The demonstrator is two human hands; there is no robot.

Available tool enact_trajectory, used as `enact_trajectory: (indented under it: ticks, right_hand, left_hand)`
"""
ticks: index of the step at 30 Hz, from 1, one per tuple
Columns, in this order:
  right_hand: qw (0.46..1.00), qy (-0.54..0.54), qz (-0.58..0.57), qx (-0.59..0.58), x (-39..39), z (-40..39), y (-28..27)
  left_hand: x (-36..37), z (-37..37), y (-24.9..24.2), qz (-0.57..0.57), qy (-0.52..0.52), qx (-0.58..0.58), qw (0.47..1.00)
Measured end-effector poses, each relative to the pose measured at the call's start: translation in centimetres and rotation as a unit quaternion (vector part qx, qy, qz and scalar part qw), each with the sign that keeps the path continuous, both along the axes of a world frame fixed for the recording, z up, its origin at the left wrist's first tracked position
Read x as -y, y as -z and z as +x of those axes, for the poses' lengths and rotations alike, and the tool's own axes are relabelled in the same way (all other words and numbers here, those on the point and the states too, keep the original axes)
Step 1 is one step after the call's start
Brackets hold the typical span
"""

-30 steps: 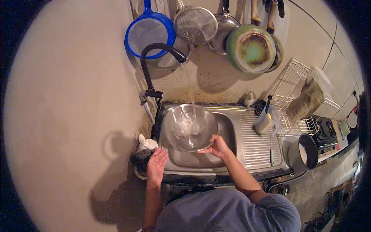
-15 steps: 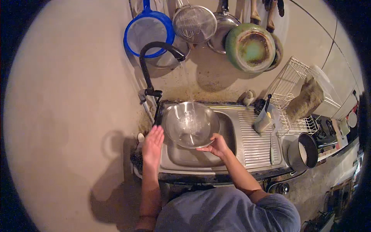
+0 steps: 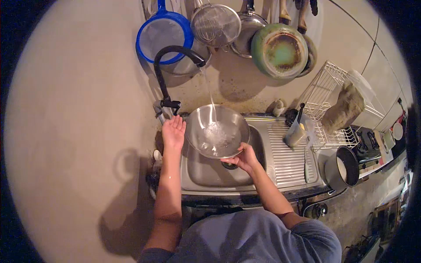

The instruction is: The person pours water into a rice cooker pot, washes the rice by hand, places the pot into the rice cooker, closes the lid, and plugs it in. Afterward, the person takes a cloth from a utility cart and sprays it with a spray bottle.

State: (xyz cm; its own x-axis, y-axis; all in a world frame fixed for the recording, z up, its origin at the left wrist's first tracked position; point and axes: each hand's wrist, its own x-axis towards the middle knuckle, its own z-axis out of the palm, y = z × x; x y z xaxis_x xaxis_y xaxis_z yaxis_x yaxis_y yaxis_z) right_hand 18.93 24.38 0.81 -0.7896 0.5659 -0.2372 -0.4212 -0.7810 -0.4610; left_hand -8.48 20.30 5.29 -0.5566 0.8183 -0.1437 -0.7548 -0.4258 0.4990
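A shiny metal mixing bowl is held over the sink. My right hand grips its near right rim, thumb on top and fingers underneath. Water runs from the black faucet into the bowl and splashes on its bottom. My left hand is raised just left of the bowl, palm up and fingers stretched out, with nothing in it. It is close below the faucet's lever. Part of the sink drain shows under the bowl.
Right of the sink lies a ribbed drainboard with a plastic jug and a light-handled utensil. Beyond are a white wire dish rack and a dark pot. Strainers and a green pan hang on the wall.
My left hand has moved up towards the faucet lever and turned palm up. My right hand has raised the bowl slightly away from me. The view has shifted a little.
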Motion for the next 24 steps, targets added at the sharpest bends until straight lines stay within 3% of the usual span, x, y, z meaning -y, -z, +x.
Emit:
enact_trajectory:
  ticks: [7,13,18,21,24]
  right_hand:
    - [0.999,0.012,0.045,0.016,0.0,-0.1,-0.8]
    - [0.998,0.028,0.047,0.025,1.4,0.3,-1.6]
    - [0.99,0.116,0.044,0.061,4.3,3.5,-2.6]
    - [0.971,0.213,-0.018,0.104,7.3,7.6,-4.0]
    - [0.953,0.282,-0.02,0.105,10.4,13.4,-2.1]
  left_hand:
    - [-1.3,-0.3,-2.1,0.011,-0.008,-0.043,0.999]
    - [-4.8,-2.3,-3.6,-0.023,0.063,-0.124,0.99]
    - [-6.2,-3.2,-2.7,-0.008,0.096,-0.175,0.98]
    - [-4.5,1.7,-3.3,-0.023,0.009,-0.15,0.988]
    - [-2.2,8.3,-3.8,0.019,0.035,-0.205,0.978]
